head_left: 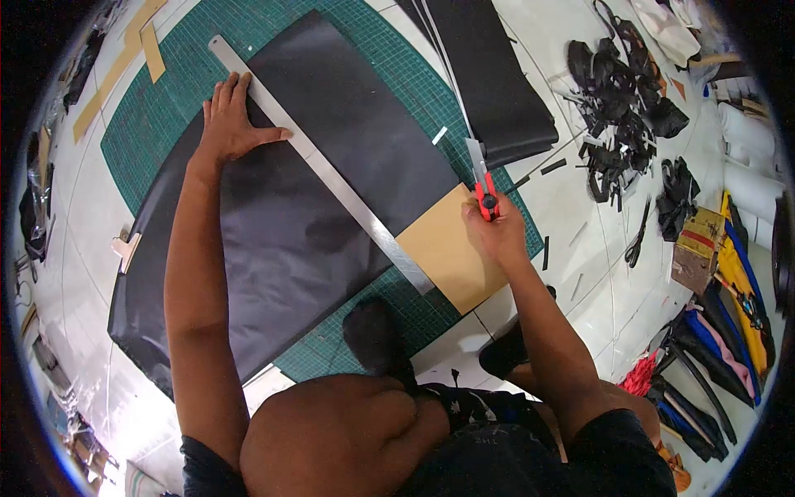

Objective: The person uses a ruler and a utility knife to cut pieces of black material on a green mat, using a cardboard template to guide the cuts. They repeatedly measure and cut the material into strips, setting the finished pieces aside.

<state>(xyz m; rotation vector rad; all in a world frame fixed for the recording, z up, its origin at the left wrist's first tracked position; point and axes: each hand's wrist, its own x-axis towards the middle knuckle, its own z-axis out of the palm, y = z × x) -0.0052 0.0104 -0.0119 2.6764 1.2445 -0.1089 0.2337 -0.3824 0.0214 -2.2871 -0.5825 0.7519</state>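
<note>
The ruler (348, 199), laid diagonally across the mat (149, 124), is pressed under the left hand (228, 124), grip released and flat; the knife (483, 186), pointed away, is clenched in the right hand (497, 236).

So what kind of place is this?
Probably a craft or bag-making workshop: a green cutting mat, a long metal ruler on a black sheet, a red utility knife in the right hand, and a heap of black scraps.

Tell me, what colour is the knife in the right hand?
The knife is red and black, seen in the head view.
</note>
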